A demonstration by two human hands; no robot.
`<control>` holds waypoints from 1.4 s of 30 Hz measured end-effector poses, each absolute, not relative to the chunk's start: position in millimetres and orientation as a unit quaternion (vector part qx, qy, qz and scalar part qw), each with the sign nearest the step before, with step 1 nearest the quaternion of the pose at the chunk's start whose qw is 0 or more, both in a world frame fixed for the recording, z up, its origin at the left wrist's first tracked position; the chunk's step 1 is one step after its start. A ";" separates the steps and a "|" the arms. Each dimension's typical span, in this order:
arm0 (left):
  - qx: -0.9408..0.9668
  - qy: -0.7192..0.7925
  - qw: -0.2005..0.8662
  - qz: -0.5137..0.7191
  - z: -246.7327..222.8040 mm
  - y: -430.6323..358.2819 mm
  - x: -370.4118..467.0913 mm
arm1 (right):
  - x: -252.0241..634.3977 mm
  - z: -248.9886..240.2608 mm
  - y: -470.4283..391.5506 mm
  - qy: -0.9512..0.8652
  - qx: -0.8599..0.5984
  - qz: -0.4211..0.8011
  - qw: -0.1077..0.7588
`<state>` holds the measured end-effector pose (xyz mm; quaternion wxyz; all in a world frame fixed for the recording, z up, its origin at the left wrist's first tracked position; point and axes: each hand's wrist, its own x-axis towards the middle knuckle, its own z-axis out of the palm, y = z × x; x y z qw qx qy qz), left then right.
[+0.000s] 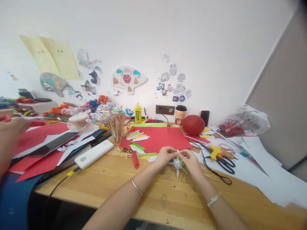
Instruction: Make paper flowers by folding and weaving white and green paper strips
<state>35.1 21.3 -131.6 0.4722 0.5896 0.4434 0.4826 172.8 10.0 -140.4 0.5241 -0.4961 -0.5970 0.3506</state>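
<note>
Both my hands meet over the wooden table [165, 195], fingertips pinched close together. Between them is a small folded paper flower [177, 164], white with green strips hanging from it. My left hand [166, 155] pinches its top from the left, and my right hand [191, 160] grips it from the right. Its white tip points down toward the table. Just beyond my hands lie red paper sheets [153, 140]. Loose green, white and yellow paper strips [137, 135] rest on them. A small folded red paper piece [135, 160] lies to the left of my left hand.
Right of my hands are a yellow glue gun [215, 152] with a black cord and black-handled scissors [226, 164]. A red balloon [193, 125] and a cup [180, 115] stand behind. On the left are a white power bank [94, 154] and another person's arm [11, 137].
</note>
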 end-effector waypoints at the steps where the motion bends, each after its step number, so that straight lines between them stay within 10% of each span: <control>1: 0.592 0.445 0.461 0.489 -129.1 20.2 35.2 | 172.5 -138.8 9.5 -0.599 -0.491 0.353 0.525; 31: 0.669 0.465 0.205 0.543 -100.7 -3.2 34.0 | 170.5 -121.4 -9.0 -0.719 -0.448 0.021 0.531; 42: 0.609 0.418 0.493 0.460 -104.0 14.5 27.9 | 179.1 -116.7 -0.5 -0.669 -0.464 0.273 0.513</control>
